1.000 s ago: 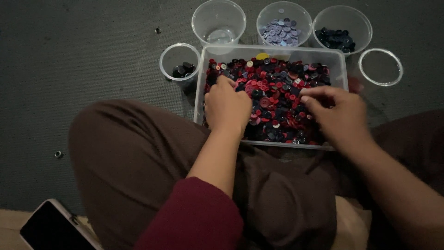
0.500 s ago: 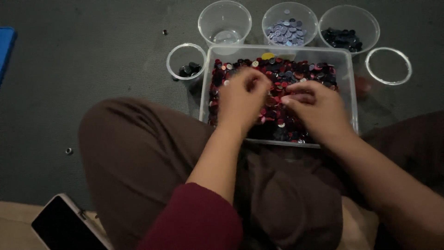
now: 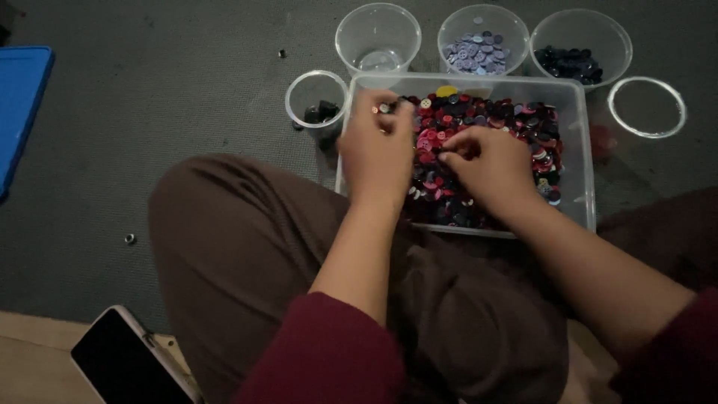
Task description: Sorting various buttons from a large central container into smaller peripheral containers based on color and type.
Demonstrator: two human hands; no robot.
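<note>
While both hands dig in the clear rectangular plastic bin (image 3: 576, 161), its long side runs left to right on the dark grey matte floor (image 3: 172, 97). It's heaped with small round red and dark buttons (image 3: 486, 123). Left hand (image 3: 376, 153) has its grip pinched on a tiny button (image 3: 384, 109) near the bin's far-left corner. Right hand (image 3: 486, 166) is curled into the pile, can't tell if it's got anything. Round clear cups (image 3: 378, 37) sit behind.

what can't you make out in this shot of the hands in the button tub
Head view, the only one:
- Whatever the left hand pinches: too small and dim.
- Buttons under the right hand: covered by it.
- Contents of the small cup: dark, unclear.
- Blue tray: cut by the left edge.
- Phone: cut by the bottom edge.
</note>
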